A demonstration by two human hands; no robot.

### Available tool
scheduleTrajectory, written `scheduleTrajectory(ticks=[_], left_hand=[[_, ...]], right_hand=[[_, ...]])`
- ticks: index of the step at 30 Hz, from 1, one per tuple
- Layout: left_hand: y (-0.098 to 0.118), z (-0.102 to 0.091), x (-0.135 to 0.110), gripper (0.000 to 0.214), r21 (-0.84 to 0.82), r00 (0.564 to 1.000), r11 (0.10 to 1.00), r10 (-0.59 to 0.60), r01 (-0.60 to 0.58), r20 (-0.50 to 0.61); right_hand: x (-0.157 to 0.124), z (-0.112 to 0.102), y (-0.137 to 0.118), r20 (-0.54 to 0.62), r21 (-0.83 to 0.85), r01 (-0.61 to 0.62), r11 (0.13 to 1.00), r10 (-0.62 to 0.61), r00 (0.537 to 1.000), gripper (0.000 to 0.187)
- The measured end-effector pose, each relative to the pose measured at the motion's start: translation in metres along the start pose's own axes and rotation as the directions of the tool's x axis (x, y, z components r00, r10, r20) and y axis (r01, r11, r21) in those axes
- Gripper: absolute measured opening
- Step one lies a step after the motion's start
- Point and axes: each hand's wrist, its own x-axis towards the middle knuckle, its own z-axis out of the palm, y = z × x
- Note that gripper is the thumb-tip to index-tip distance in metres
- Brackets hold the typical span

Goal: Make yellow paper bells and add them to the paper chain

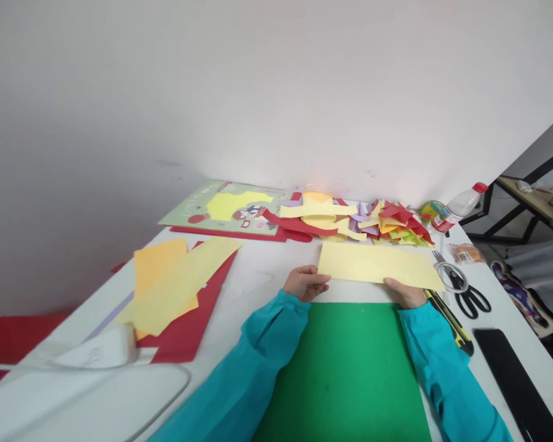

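Note:
A pale yellow paper sheet (378,265) is held up above the white table (262,270), just past a green cutting mat (350,368). My left hand (305,282) pinches the sheet's lower left corner. My right hand (405,293) grips its lower edge toward the right. Both arms wear teal sleeves and lie across the green mat.
Yellow and orange sheets lie on red paper (184,325) at the left. A pile of coloured paper scraps (364,224) and a craft booklet (221,207) sit at the back. Scissors (463,291), a yellow-black knife (449,319), a black ruler (516,383) and a bottle (458,207) are at the right.

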Motion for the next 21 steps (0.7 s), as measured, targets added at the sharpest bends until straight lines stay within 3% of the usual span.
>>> scheduleTrajectory(ticks=[15, 21], left_hand=[[0.0026, 0.0058, -0.0039, 0.042, 0.009, 1.000, 1.000, 0.024, -0.024, -0.011], [-0.0014, 0.0090, -0.0041, 0.049, 0.096, 0.987, 0.983, 0.159, -0.156, -0.029]], right_hand=[[0.0010, 0.0004, 0.0013, -0.015, 0.006, -0.005, 1.000, 0.005, 1.000, 0.052], [-0.0013, 0.0030, 0.0000, 0.012, 0.021, -0.037, 0.999, 0.036, 0.999, 0.034]])
